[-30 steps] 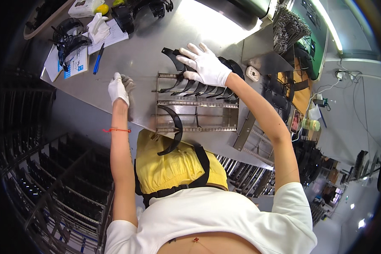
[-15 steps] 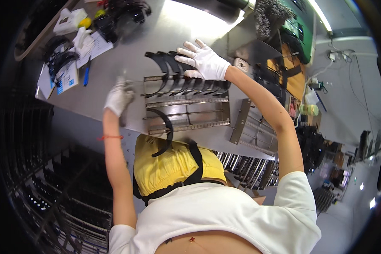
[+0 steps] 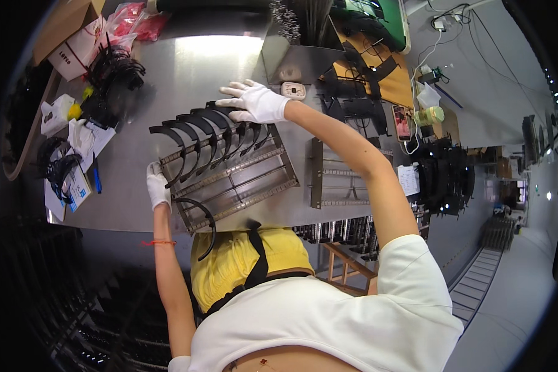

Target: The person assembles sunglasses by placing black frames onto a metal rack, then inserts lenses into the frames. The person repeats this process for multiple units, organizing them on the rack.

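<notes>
- Change: left hand (image 3: 158,186), a moment ago blurred and apart from the rack (image 3: 229,170), is now against its left end, fingers bent; a firm grip I can't tell. So the rack has a hand at its left end as well as on the row.
- Right hand (image 3: 254,102): fingers spread, palm down, over the far right of the rack, touching the black arches (image 3: 199,123).
- Rack flat on the worktop (image 3: 121,198), long axis left to right, right end farther from the wearer.
- Arches line its far rail, each lengthwise across it, tops outward; lone arch (image 3: 212,228) overhangs its near left corner.
</notes>
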